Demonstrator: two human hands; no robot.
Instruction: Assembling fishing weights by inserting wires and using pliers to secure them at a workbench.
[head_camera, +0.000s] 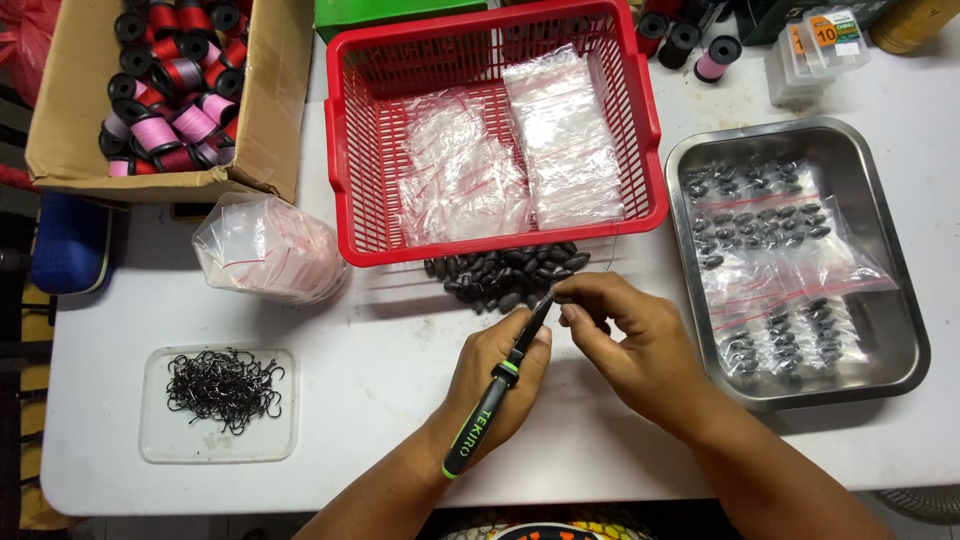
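Left hand (497, 372) grips a black-green tool (497, 395); right hand (622, 340) pinches something tiny at its tip. Dark sinker pile (505, 275) just beyond, red basket (495, 130) behind, steel tray (795, 260) right.

Red basket (640, 130) and sinker pile (505, 275) block forward; bare table (370, 380) leftward.

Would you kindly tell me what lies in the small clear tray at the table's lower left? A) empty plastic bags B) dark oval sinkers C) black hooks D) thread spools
C: the clear tray holds a tangle of black hooks, left of the left hand.
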